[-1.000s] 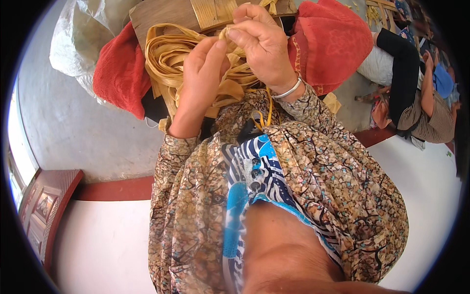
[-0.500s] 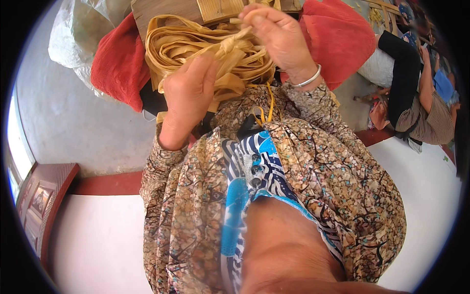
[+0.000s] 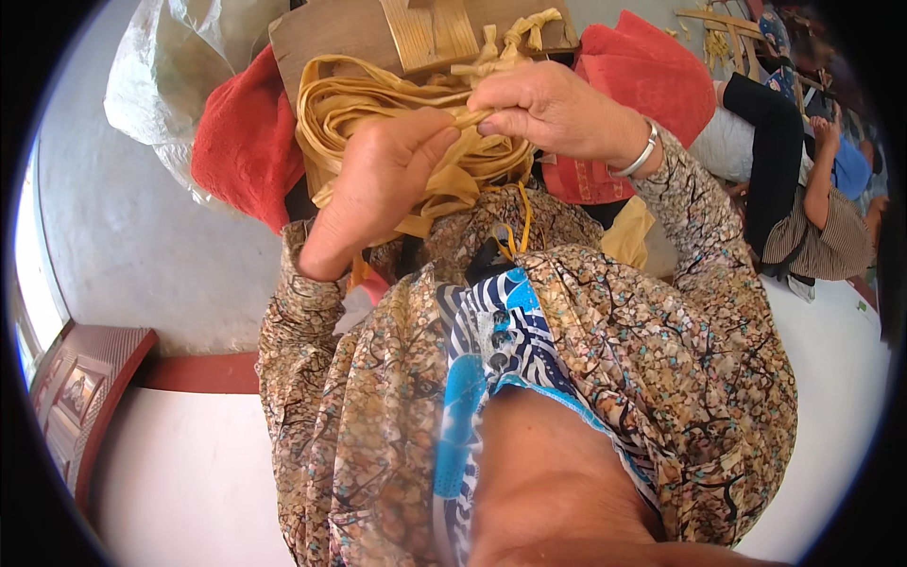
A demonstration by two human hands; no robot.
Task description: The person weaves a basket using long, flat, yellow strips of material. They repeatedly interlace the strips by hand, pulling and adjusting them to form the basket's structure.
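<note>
My left hand (image 3: 378,180) and my right hand (image 3: 572,113) meet over a heap of long, flat, yellow-tan strips (image 3: 331,99). Between thumb and fingers, each hand pinches a yellow-tan strip (image 3: 469,119), which is stretched across the short gap between them. A silver bangle circles my right wrist. Just beyond the right hand, knotted strip pieces (image 3: 529,31) lie on a brown wooden board (image 3: 345,33). The loose coils spread below both hands toward my lap, and the left hand hides part of them.
Red cloth (image 3: 248,142) covers something left of the board, and another red cloth (image 3: 652,71) lies to its right. A translucent white bag (image 3: 179,85) stands at the far left. Another person (image 3: 817,222) sits at the right. A dark carved wooden panel (image 3: 85,397) is at lower left.
My right hand has come down and nearer the left, turning sideways. The knot earlier seen between my hands no longer shows there. Knotted pieces now show on the board beyond.
</note>
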